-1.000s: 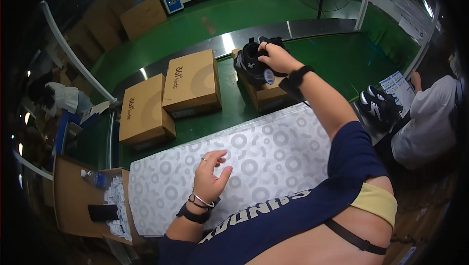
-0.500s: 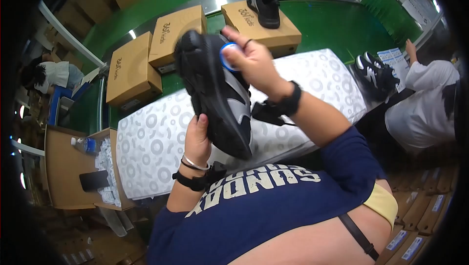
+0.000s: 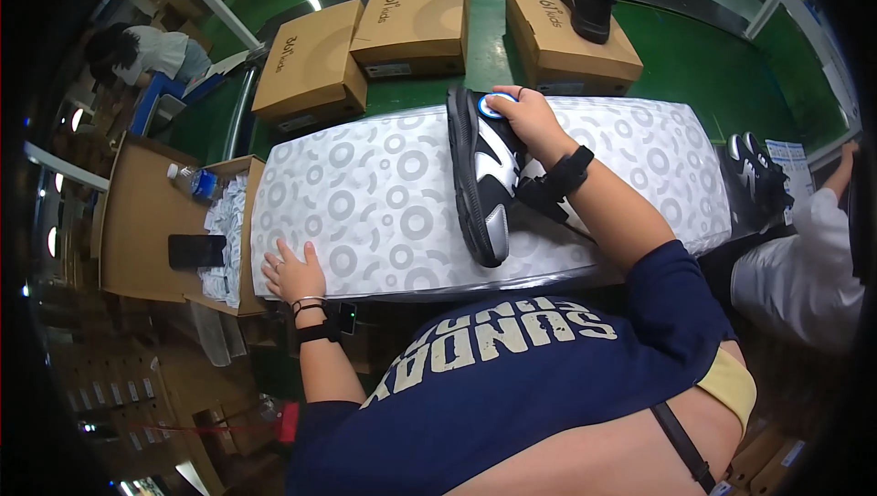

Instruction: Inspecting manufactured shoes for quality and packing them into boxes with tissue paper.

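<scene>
My right hand (image 3: 537,123) grips a black sneaker (image 3: 484,181) with white and silver side panels by its heel end. The shoe is tipped on its side, sole to the left and toe toward me. Under my right thumb a round blue-and-white tag (image 3: 496,105) lies against the heel. My left hand (image 3: 294,275) is empty, its fingers spread on the near left corner of a thick stack of white patterned paper (image 3: 365,195). Just left of that hand stands an open carton (image 3: 155,204) holding many small white packets (image 3: 224,240).
Closed brown shoeboxes (image 3: 311,62) line the far side; a second black sneaker (image 3: 586,5) rests on the rightmost one. A bottle (image 3: 194,180) and a black phone-like slab (image 3: 196,252) lie in the carton. At right, another pair of sneakers (image 3: 758,172) sits near a co-worker's sleeve (image 3: 827,222).
My left hand has let go of the sneaker and moved left onto the paper. My right hand has brought the shoe lower, over the stack. The whole view has shifted.
</scene>
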A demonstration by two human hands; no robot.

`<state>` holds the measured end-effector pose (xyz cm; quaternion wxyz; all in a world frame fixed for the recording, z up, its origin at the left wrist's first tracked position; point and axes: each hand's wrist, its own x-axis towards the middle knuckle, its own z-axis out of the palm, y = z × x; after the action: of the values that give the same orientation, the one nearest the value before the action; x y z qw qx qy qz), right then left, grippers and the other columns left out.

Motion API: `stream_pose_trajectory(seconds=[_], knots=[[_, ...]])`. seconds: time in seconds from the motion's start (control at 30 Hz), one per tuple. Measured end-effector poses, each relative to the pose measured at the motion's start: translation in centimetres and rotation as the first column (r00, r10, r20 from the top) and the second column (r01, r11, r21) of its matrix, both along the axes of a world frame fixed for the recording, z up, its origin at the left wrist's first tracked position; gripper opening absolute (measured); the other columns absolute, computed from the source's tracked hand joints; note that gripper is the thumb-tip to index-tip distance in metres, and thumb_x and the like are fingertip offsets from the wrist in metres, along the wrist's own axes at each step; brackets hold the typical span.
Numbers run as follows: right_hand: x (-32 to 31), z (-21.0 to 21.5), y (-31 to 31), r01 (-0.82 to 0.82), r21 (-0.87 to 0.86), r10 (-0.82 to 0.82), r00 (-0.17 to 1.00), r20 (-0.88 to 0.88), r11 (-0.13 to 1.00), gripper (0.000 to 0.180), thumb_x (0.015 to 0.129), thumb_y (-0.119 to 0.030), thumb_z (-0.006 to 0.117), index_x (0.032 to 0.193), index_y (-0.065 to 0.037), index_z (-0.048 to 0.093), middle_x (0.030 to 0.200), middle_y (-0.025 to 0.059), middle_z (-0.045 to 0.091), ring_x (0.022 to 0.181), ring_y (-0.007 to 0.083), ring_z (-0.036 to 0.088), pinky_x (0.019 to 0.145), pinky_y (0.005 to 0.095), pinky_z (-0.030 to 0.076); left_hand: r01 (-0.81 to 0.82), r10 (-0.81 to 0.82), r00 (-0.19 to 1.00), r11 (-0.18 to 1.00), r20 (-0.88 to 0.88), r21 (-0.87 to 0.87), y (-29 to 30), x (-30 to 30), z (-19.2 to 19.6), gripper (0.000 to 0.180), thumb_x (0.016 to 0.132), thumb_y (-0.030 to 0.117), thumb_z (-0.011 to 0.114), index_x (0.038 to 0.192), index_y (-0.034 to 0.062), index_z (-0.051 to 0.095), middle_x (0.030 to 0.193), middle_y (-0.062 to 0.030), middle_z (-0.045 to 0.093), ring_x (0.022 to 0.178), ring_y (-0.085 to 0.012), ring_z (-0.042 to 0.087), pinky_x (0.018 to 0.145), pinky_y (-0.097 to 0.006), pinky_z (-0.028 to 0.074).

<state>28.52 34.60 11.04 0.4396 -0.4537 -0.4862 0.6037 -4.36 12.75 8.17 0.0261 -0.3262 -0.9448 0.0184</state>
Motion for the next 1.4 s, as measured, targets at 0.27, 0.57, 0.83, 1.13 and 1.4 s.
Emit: stream_pose_trajectory(seconds=[0.27,0.57,0.83,1.13,1.4], knots=[[0.3,-0.2,-0.3,-0.024,-0.019,0.023,1.0,-0.003,1.0,0.045,0.075,-0.016,0.061,0.111,0.008,0.048,0.085,0.0105,0.06,0.068,0.0106,0.057,0.062,0.0215,0.046,0.047,-0.049,0.998,0.997,-0.041,-0.064,0.8,0.7,1.1,0.058,0.084,0.041,0.043,0.128,0.0052,0.035,0.13,-0.021,0.035,0.117,-0.039,0.033,0.095,-0.046,0.028],[1.7,1.5,-1.1,0.027,0.187,-0.113,0.876,0.469,0.982,0.06,0.072,-0.024,0.066,0.115,0.009,0.042,0.089,0.0164,0.06,0.073,0.0153,0.058,0.065,0.0245,0.046,0.323,-0.347,0.936,0.915,0.063,0.242,1.6,-2.2,1.9,0.05,0.077,0.021,0.057,0.118,-0.0025,0.043,0.119,-0.0196,0.045,0.11,-0.0344,0.041,0.093,-0.04,0.033],[-3.0,11.9,-0.9,-0.573,-0.04,0.565,0.815,-0.128,0.818,0.056,0.07,-0.024,0.069,0.112,0.003,0.044,0.087,0.0096,0.06,0.076,0.0191,0.057,0.065,0.0285,0.045,0.996,-0.909,-0.016,0.021,0.416,0.085,11.6,15.7,18.7,0.056,0.074,0.031,0.062,0.115,-0.003,0.047,0.111,-0.0202,0.049,0.101,-0.0315,0.048,0.087,-0.034,0.038],[15.3,2.7,-1.8,-0.081,-0.316,-0.051,0.92,-0.388,0.945,0.03,0.076,0.003,0.052,0.105,0.009,0.049,0.099,0.019,0.058,0.09,0.025,0.059,0.081,0.0356,0.048,0.893,-0.909,-0.308,-0.176,0.28,0.413,16.2,20.0,17.7,0.042,0.078,0.029,0.056,0.111,0.0033,0.052,0.107,-0.0172,0.054,0.099,-0.0312,0.051,0.086,-0.035,0.04],[16.2,-0.3,1.2,0.26,-0.276,-0.319,0.927,-0.196,0.925,0.035,0.077,-0.01,0.058,0.108,0.0,0.046,0.088,0.007,0.056,0.074,0.015,0.056,0.062,0.0277,0.047,0.855,-0.776,-0.104,-0.389,0.622,-0.343,22.6,32.3,8.9,0.055,0.069,0.023,0.058,0.118,0.0034,0.041,0.098,-0.0231,0.058,0.094,-0.0341,0.056,0.078,-0.039,0.045]])
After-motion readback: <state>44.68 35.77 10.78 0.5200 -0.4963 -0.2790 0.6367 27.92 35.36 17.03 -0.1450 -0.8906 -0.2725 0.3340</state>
